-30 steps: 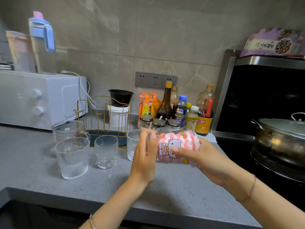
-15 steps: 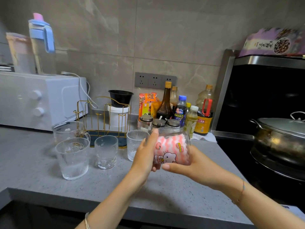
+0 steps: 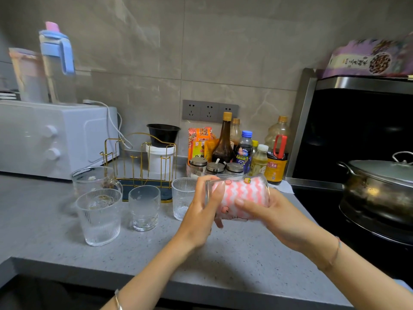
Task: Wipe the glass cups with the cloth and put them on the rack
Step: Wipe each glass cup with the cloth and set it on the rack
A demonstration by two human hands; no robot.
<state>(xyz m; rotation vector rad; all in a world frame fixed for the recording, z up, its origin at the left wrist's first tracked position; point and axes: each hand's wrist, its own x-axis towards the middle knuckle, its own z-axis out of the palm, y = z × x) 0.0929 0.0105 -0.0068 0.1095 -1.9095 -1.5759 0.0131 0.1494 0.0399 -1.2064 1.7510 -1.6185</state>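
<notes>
Above the front of the grey desk point(image 3: 156, 253), both hands hold one glass cup point(image 3: 261, 186) on its side, clear of the surface. Left hand point(image 3: 201, 215) grips the cup's left end, fingers curled over the rim. Right hand point(image 3: 274, 215) grips the right end, fingers curled and pressed on the pink-and-white striped cloth point(image 3: 239, 195). Cloth is bunched at the cup and seems to show through the glass; cannot tell for sure if it's inside or wrapped round. Left of the hands, standing upright on the desk: a ribbed cup point(image 3: 182, 198), a frosted cup point(image 3: 144, 208), a larger ribbed cup point(image 3: 99, 218), and a lidded glass mug point(image 3: 93, 180) behind that. Gold wire rack point(image 3: 138, 162) with dark base stands just behind these cups, near the wall.
</notes>
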